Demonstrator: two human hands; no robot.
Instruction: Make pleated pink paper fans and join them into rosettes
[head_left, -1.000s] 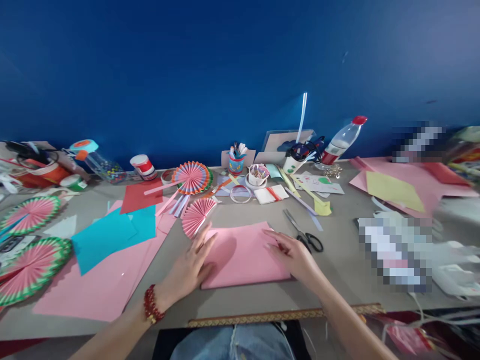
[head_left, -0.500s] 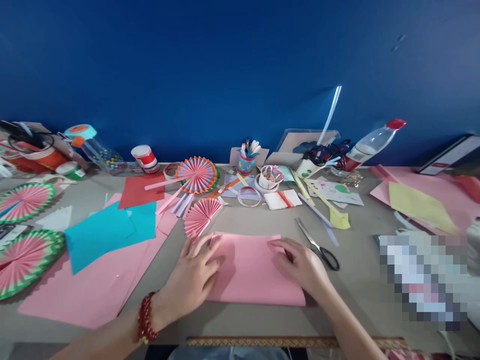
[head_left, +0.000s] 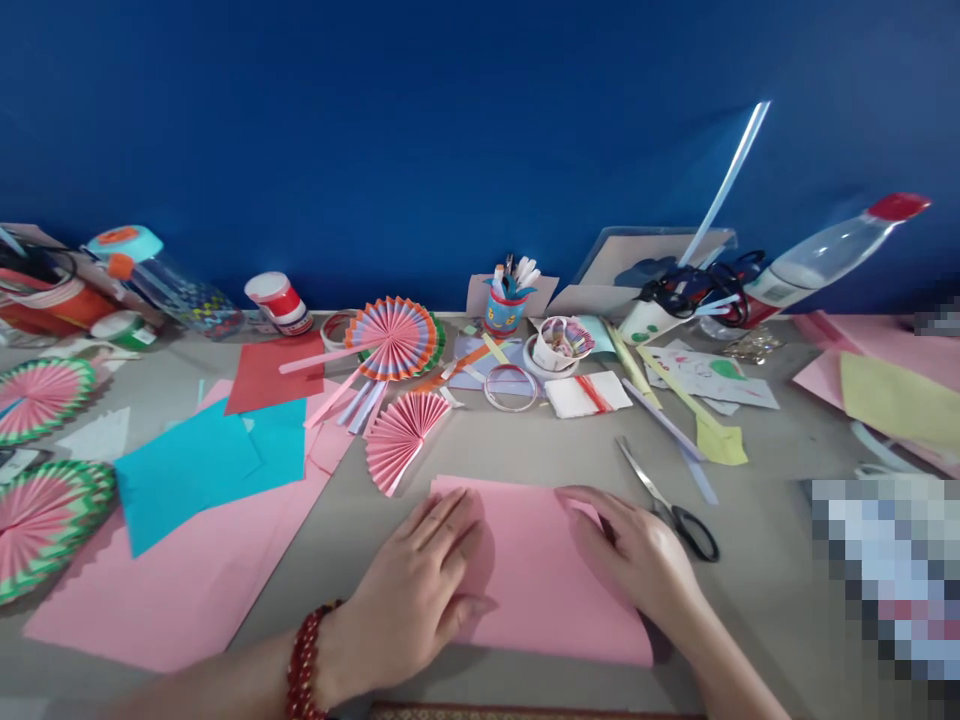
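A pink sheet of paper (head_left: 547, 590) lies in front of me, its lower edge raised slightly off the table. My left hand (head_left: 431, 570) rests flat on the sheet's left side, fingers stretched toward the far edge and thumb pointing right. A red bead bracelet (head_left: 304, 665) circles that wrist. On the right side of the sheet, my right hand (head_left: 637, 545) is bent, with its fingertips touching near the far right corner and the thumb apart from the fingers. Just beyond the right hand are scissors (head_left: 664, 500) with black handles. A pleated pink paper fan (head_left: 405, 435) lies past the left hand.
Blue paper (head_left: 217, 465) and more pink paper (head_left: 165, 600) cover the left side, near round green-edged fans (head_left: 52, 520). Along the blue wall stand a pen cup (head_left: 505, 310), a white bowl (head_left: 561, 345) and a tilted plastic bottle (head_left: 825, 255).
My left hand has slid right and flattened on the pink paper, moving inward from its left edge. The right hand stays at the right side. The view has shifted slightly.
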